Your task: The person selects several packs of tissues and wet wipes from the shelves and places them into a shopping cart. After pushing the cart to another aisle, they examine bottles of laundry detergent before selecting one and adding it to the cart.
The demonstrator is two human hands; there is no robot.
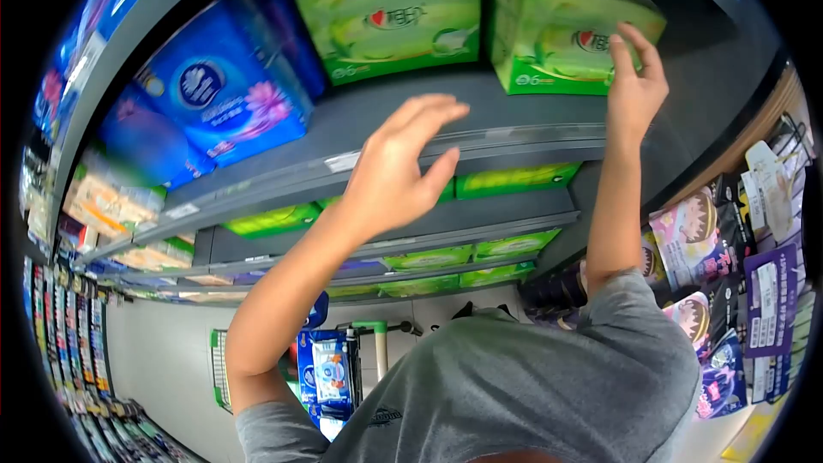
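My right hand (pixel 637 86) is at the front right of a green tissue pack (pixel 549 34) on the shelf, fingers apart and overlapping its printed face. Beside it to the left stands a second green tissue pack (pixel 390 21) with the same red heart logo. My left hand (pixel 407 154) hovers in front of the shelf edge, below the second pack, with its thumb spread from the fingers and nothing in it.
Blue tissue packs (pixel 219 81) stand on the shelf (pixel 411 107) at the left. Lower shelves hold more green packs (pixel 514 178). A shopping cart (pixel 370 326) with blue packs stands beside me. Hanging bagged goods (pixel 690 231) line the right.
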